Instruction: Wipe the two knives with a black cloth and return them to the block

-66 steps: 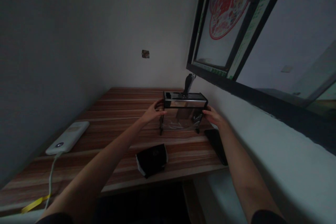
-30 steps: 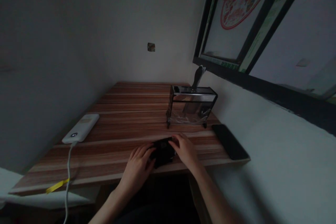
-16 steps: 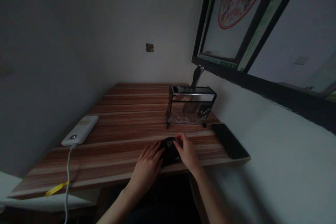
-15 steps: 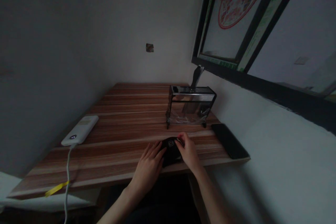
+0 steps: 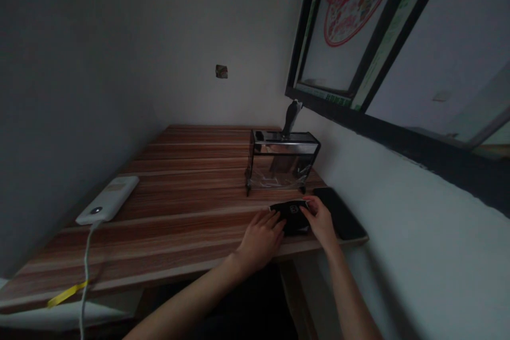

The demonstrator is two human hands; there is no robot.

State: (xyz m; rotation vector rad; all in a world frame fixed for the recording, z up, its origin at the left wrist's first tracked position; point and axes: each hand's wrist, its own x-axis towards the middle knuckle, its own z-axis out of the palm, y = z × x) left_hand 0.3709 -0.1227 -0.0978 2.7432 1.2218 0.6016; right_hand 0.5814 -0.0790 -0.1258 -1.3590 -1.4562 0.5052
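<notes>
A small, flat black pouch [image 5: 294,217] with a pale round emblem and a light top edge lies near the table's front edge; its exact kind is hard to make out in the dim light. My left hand [image 5: 263,238] rests on its left side, fingers stretched out and flat. At the upper right corner, my right hand [image 5: 319,219] pinches the pouch's edge between thumb and fingers. Parts of both ends of the pouch are hidden under my fingers.
A glossy box-shaped holder [image 5: 283,164] with a dark handle on top stands behind my hands. A dark phone-like slab [image 5: 343,215] lies right, by the wall. On the left sits a white power bank [image 5: 109,199] with a cable [image 5: 86,255] and yellow tag [image 5: 67,294]. Wood-grain table [image 5: 191,170].
Both hands and the pouch have moved right, towards the dark slab. The pouch appears flatter and more spread out. The view has shifted slightly.
</notes>
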